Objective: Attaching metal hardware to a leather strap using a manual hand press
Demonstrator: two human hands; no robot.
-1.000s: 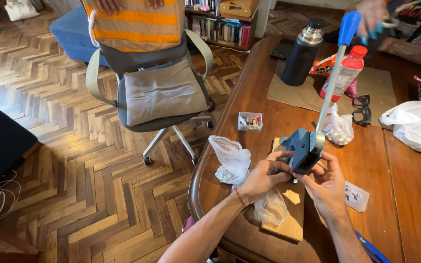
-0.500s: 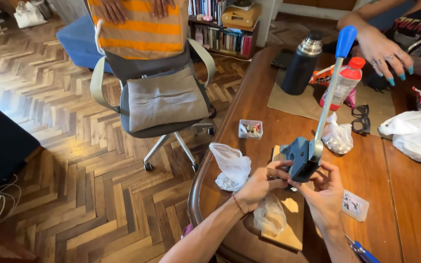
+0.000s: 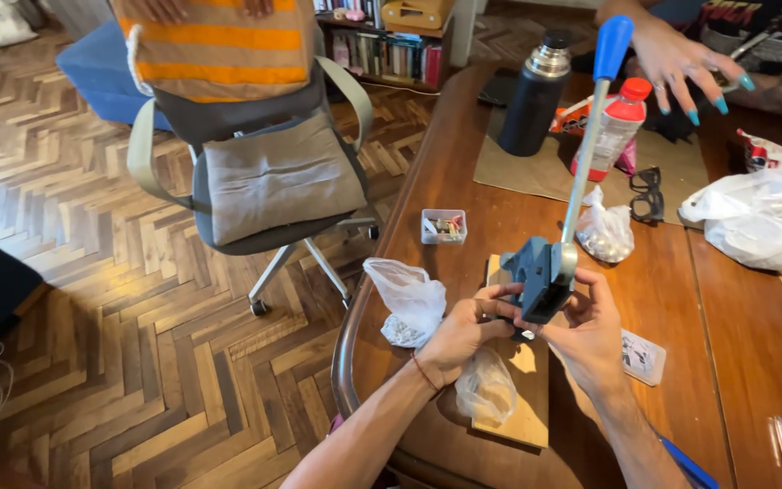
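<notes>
Surroundings: plastic bags (image 3: 406, 299), small parts box (image 3: 443, 226), flask (image 3: 536, 93), bottle (image 3: 610, 131) on table (image 3: 735, 335) | Position: grey lever press (image 3: 540, 279) on wooden board (image 3: 519, 398) | Axis: lever near-upright, blue knob up | Fingers: left hand (image 3: 463, 330), right hand (image 3: 590, 333) gripping press base

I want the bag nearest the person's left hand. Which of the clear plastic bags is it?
The clear bag lying on the wooden board, right under the left hand. The others sit farther off on the table.
</notes>
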